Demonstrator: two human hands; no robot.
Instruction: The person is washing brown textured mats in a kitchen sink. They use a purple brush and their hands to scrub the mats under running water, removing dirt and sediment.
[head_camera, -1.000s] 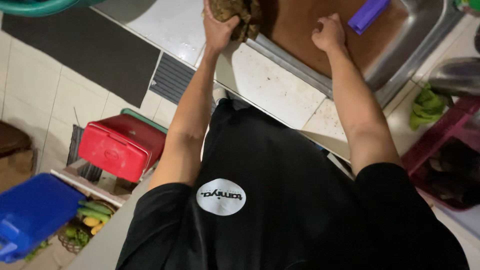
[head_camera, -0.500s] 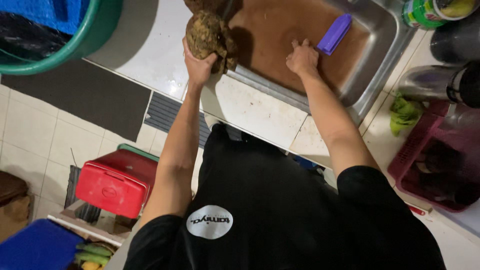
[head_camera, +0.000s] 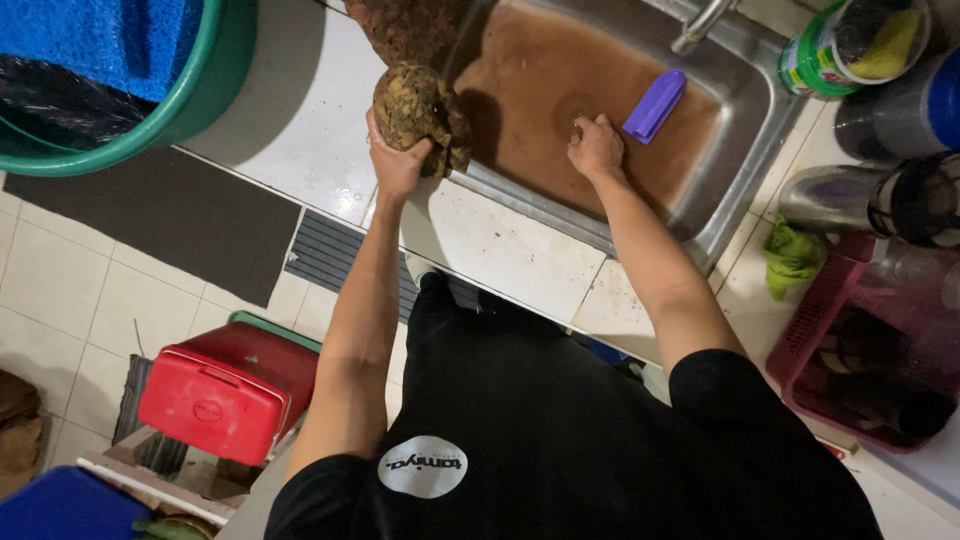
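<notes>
I see a brown, mottled, soggy-looking clump (head_camera: 415, 108), rough and lumpy, raised upper centre of frame over the sink's near-left rim, gripped from below. Steel sink (head_camera: 745, 175) upper centre-right holds murky brown water. Purple oblong brush (head_camera: 655, 104) lies tilted in the water, upper right.

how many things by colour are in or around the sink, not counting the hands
purple: 1, brush
brown: 1, clump held by left hand
green: 3, basin, cloth, tub
pink: 1, basket
total: 6
</notes>
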